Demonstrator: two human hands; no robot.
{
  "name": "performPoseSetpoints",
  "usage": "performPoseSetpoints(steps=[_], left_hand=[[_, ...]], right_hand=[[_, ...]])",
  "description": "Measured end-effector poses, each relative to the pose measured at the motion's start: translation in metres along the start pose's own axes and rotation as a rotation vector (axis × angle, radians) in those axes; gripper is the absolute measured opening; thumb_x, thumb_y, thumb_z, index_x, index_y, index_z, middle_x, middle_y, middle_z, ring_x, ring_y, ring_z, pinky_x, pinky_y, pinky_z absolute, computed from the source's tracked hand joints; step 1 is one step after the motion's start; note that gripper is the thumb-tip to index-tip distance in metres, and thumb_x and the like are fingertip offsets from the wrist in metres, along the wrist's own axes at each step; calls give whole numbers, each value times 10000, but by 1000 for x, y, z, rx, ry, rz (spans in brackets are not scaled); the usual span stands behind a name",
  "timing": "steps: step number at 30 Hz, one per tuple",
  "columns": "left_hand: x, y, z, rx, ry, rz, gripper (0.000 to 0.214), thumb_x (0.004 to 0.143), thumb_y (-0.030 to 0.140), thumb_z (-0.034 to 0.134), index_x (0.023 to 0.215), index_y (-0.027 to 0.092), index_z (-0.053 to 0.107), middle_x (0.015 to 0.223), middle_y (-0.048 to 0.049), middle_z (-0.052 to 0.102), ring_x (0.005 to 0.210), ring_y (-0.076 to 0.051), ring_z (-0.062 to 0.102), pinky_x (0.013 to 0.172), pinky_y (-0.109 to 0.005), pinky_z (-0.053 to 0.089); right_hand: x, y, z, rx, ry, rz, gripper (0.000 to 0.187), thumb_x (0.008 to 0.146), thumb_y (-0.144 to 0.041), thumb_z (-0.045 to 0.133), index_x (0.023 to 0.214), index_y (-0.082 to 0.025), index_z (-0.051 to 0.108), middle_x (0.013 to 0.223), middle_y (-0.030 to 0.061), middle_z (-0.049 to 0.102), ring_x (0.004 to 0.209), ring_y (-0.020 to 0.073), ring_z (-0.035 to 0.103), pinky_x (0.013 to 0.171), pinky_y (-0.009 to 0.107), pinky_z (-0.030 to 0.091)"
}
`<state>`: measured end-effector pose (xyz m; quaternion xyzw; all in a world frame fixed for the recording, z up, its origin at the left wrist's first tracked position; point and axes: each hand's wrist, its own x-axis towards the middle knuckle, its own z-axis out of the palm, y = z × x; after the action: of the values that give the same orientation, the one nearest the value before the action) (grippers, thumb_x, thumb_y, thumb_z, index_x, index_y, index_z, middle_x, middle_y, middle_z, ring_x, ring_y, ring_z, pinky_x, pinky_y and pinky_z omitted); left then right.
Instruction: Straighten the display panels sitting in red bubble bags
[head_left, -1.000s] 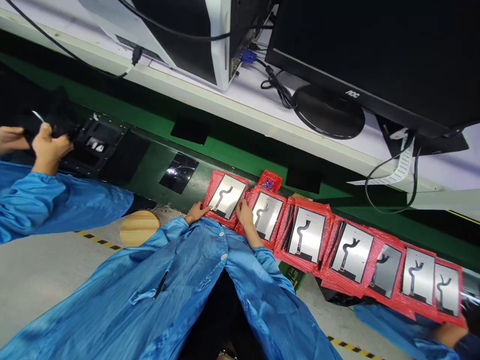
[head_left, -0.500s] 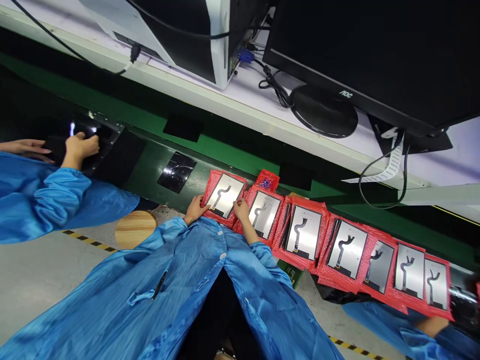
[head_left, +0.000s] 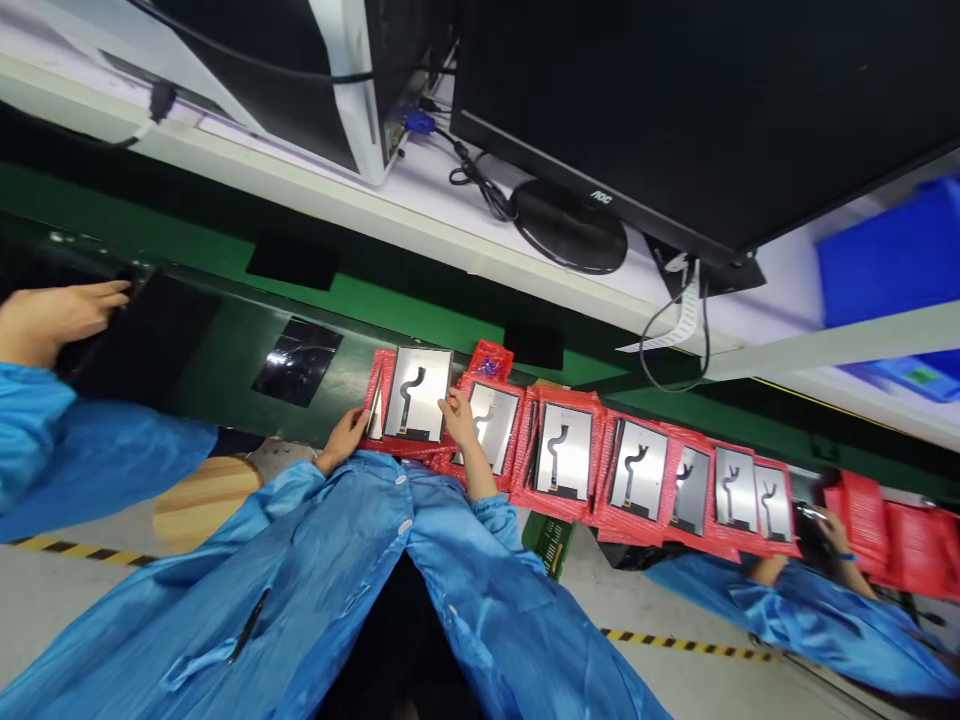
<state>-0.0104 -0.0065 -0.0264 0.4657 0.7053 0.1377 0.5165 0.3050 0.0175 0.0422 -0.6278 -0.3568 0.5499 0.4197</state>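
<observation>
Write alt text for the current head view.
The person's right hand pinches the right edge of a silver panel with a black ribbon cable, over red bubble wrap, with the left hand at the wrap's left edge. Similar panels on red wrap extend rightward, below a monitor; co-workers' hands show at both sides.

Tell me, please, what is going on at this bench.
A person in a blue coat has the right hand on the right edge of a silver panel, which lies over red bubble wrap. The left hand is at the wrap's left edge. More panels sit in a row to the right, and a co-worker's hand shows at far left.
</observation>
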Motion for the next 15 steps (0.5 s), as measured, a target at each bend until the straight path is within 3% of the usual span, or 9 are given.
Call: performPoseSetpoints(steps=[5, 9, 12, 15], left_hand=[[8, -12, 5, 134, -57, 16, 726, 1050, 627, 510, 1520, 81, 597, 1436, -200, 711, 1324, -325, 684, 1214, -444, 496], [8, -14, 7, 297, -63, 54, 669, 1030, 660, 493, 1395, 120, 644, 1336, -204, 703, 1274, -347, 680, 1154, -454, 516], [7, -14, 6, 349, -85, 37, 689, 1016, 711, 510, 1394, 147, 627, 1349, -200, 667, 1301, -356, 655, 1149, -446, 506], [6, -15, 5, 343, -113, 34, 771, 976, 777, 565, 1427, 152, 604, 1381, -198, 641, 1327, -353, 637, 1157, -428, 495]], right_hand=[[-61, -17, -104, 65, 227, 30, 813, 857, -620, 772, 1509, -172, 581, 1168, 122, 782, 1041, 251, 732, 1007, 417, 585], [-98, -6, -162, -168, 377, 118, 900, 873, -587, 680, 1608, -87, 540, 1225, 180, 766, 1138, 302, 725, 1132, 520, 552], [-109, -5, -166, -471, 474, 10, 819, 923, -479, 578, 1637, -80, 520, 1523, 261, 634, 1446, 362, 597, 1279, 587, 436], [-101, -14, -136, -596, 502, -132, 695, 1000, -448, 522, 1595, -90, 557, 1609, 268, 568, 1520, 349, 533, 1302, 560, 418]])
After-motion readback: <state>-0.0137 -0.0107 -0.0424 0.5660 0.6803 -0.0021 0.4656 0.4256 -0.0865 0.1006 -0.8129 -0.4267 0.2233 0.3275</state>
